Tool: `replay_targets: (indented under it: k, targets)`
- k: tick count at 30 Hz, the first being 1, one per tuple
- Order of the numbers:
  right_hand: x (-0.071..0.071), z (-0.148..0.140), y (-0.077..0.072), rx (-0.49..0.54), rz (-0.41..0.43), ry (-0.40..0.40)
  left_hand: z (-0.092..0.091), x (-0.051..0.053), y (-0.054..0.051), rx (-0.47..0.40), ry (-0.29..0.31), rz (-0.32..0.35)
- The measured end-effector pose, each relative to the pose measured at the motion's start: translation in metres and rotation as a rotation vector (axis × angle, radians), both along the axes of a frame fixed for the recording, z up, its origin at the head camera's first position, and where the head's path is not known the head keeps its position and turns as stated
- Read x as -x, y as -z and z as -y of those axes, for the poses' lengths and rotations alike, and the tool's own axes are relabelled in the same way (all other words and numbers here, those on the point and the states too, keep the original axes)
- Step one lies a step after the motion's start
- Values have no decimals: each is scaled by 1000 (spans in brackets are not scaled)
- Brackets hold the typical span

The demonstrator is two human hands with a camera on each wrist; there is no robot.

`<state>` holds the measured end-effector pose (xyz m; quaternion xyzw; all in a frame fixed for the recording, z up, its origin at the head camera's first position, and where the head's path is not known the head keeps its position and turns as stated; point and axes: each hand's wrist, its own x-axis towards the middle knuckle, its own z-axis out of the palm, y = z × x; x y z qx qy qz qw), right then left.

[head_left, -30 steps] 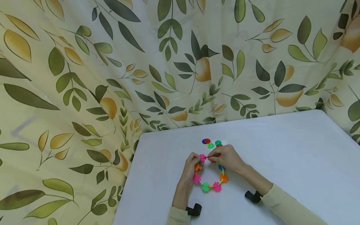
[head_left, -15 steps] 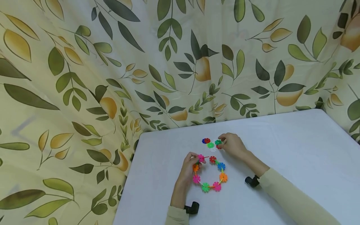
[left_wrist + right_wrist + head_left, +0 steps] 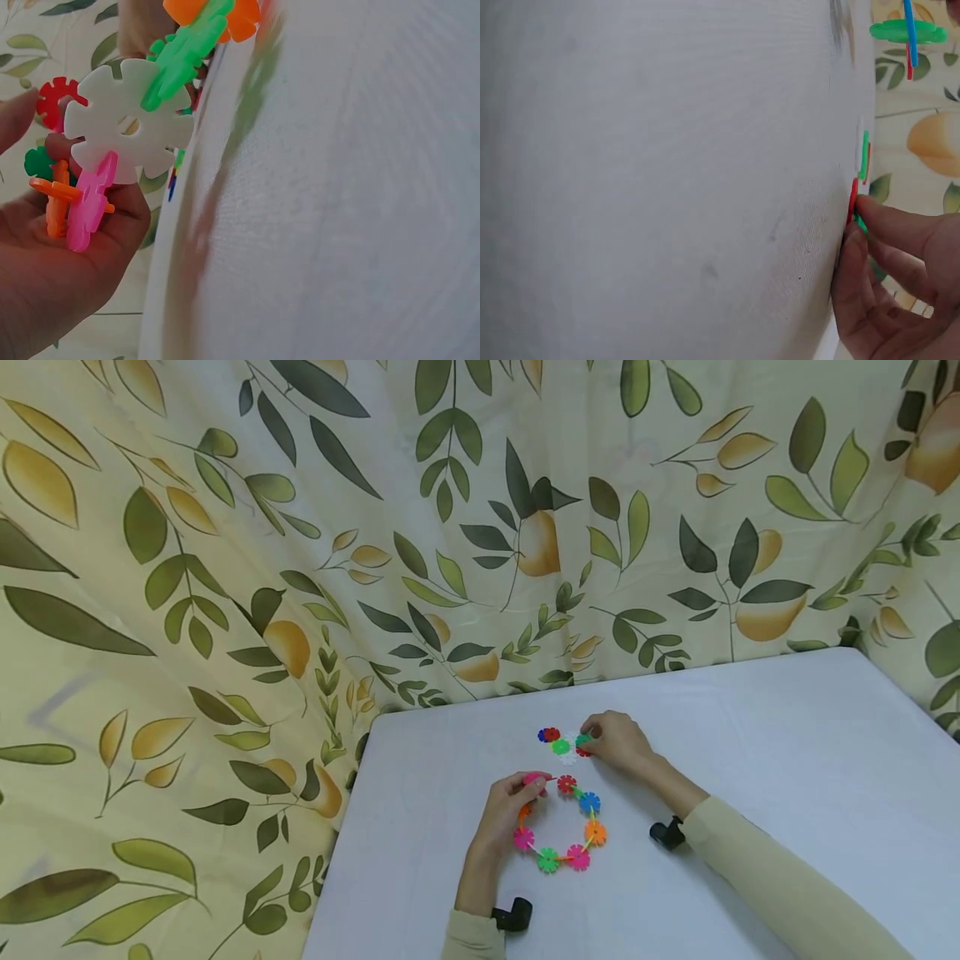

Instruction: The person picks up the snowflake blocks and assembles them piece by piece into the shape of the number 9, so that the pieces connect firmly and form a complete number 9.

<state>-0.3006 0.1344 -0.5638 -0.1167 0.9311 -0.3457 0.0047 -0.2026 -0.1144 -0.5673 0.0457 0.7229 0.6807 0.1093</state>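
My left hand grips one end of a chain of notched plastic interlocking discs, its thumb and fingers on a pink disc. The chain curves round almost into a ring, through a green disc, an orange disc and a red disc. White discs show edge-on in the head view but face-on in the left wrist view. Beyond the ring, my right hand pinches a green disc at the loose pile. A red disc lies against its fingertips.
Left of the right hand lie loose discs: a red one, a light green one and a white one. They rest on a white-covered table. A leaf-patterned curtain hangs behind and at left.
My right hand has left the chain's red pieces and moved up to the loose pile, where its fingers have come together on a green disc. The left fingers have shifted over the pink disc.
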Motion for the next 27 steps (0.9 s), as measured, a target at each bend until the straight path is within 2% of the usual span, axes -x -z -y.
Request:
replay_targets:
  k: [5,9,13,16,20,27]
  targets:
    - [-3,0,0,82,-9,45,0,0,1,43,-9,16]
    - [-13,2,-4,199,2,26,0,0,0,45,-10,20]
    - [-27,7,-11,351,82,-39,0,0,0,24,-19,21]
    - [-35,10,-16,417,130,-78,-1,0,0,3,-21,23]
    - [-46,14,-23,481,182,-93,-1,0,1,-28,-13,31]
    - [-64,18,-34,660,303,-122,2,1,1,-92,-14,40]
